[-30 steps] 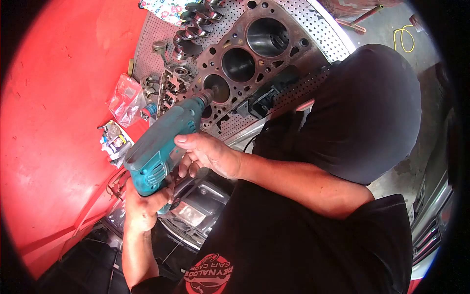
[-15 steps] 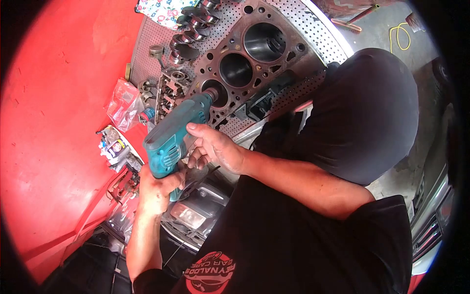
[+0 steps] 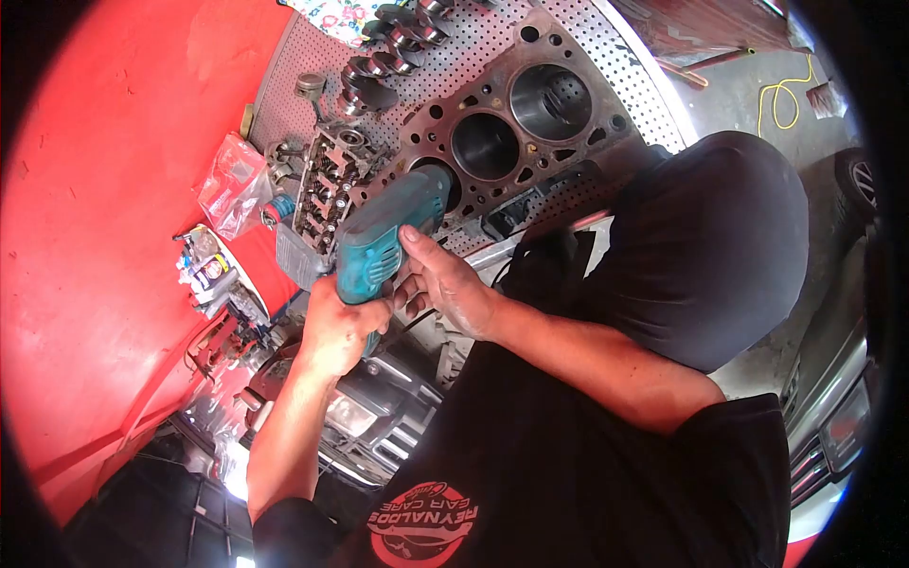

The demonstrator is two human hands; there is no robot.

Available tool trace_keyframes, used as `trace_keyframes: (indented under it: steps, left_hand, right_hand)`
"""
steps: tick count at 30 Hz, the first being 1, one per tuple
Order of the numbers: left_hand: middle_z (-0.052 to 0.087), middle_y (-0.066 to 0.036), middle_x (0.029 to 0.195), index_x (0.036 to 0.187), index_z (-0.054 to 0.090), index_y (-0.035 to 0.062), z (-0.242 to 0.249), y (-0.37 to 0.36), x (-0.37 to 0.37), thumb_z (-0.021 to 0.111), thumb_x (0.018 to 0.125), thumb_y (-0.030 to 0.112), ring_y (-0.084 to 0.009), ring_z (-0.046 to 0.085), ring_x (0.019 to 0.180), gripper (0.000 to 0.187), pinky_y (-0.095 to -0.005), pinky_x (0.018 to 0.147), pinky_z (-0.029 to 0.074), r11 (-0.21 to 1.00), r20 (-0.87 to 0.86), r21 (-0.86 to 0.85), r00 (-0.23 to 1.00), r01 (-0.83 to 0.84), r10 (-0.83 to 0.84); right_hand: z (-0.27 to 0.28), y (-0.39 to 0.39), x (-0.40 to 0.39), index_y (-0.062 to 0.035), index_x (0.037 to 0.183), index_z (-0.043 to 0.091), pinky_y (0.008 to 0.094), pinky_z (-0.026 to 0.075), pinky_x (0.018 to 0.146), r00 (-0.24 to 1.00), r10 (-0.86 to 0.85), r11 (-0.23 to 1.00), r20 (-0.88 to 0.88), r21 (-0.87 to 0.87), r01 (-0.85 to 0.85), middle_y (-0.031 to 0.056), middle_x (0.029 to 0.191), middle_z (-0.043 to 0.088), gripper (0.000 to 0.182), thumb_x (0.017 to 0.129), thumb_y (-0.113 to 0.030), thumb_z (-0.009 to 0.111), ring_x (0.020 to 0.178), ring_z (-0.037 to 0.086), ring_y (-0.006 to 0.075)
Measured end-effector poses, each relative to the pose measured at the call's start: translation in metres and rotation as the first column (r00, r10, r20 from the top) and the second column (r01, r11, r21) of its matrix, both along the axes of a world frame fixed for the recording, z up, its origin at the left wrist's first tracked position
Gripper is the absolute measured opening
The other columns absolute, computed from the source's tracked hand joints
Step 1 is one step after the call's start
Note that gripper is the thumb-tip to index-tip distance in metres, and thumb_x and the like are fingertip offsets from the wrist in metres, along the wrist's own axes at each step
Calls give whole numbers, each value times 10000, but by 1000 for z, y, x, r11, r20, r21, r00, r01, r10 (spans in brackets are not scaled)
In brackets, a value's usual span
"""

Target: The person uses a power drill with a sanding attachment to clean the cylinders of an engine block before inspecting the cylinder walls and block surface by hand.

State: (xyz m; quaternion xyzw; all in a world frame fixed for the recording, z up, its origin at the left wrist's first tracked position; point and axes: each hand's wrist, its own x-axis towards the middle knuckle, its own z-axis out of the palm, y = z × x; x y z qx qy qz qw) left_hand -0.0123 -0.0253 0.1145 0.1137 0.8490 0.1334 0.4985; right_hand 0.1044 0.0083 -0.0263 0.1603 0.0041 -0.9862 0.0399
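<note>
A teal power drill [image 3: 379,237] reaches over the nearest cylinder bore of an engine block [image 3: 519,168], its front end covering part of that bore. My left hand [image 3: 343,327] is wrapped round the drill's handle, with the back of the hand showing. Beside the drill body is my right hand [image 3: 454,292], palm partly visible. Its thumb lies against the housing, and its fingers are loosely curled and apart, near the handle. Whatever is fitted to the drill's tip is hidden. Two other bores show fully in the block's top face.
A crankshaft [image 3: 390,62], a piston [image 3: 310,85] and a cylinder head [image 3: 327,185] lie on the perforated worktop [image 3: 620,71] left of the block. Red plastic packaging [image 3: 232,185] is by the red panel [image 3: 114,218]. A large black-clad rounded shape [image 3: 710,246] fills the right side.
The view has shifted, with block and parts now lower and further right. The drill and both hands have moved right, and the drill's front end, visible before, is now hidden.
</note>
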Motion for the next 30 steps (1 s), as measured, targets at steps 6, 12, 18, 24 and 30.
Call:
trace_keyframes:
  steps: [6,12,18,24,30]
  left_hand:
    - [632,-41,702,819,662,-23,-13,8,-2,649,746,45,-133,579,601,101,-300,557,454,998,20,-17,998,-60,60]
    - [639,-78,762,895,650,-44,-23,15,-9,648,682,19,-168,587,618,223,-300,580,462,996,53,-88,998,-29,34]
    - [625,-38,700,831,653,-27,-22,22,-7,671,728,46,-129,569,594,128,-302,560,448,994,42,-89,997,-68,72]
    - [624,-42,688,806,651,-29,-24,16,-11,627,732,35,-131,572,586,101,-299,548,447,998,62,-55,997,-37,41]
    - [592,-3,697,802,626,-8,11,-4,-10,614,756,10,-91,526,625,51,-276,580,434,999,38,-31,998,-44,45]
  right_hand:
    - [2,3,-1,-99,1068,611,258,447,621,988,-73,996,134,-37,79,13,896,600,676,876,-742,527,701,578,96]
    - [-3,8,0,-101,1082,600,256,452,631,987,-79,996,140,-25,83,6,907,594,668,872,-732,543,708,576,95]
    - [-1,12,-1,-101,1061,607,258,454,634,983,-77,996,169,-26,83,7,900,594,674,862,-742,547,710,573,97]
    - [-4,9,-1,-94,1164,606,323,450,774,990,-50,998,131,-24,54,51,1006,660,702,913,-733,460,849,600,156]
    - [-1,11,7,-40,1279,501,350,565,798,998,-50,990,-45,-131,44,107,1052,671,645,930,-572,604,899,691,201]
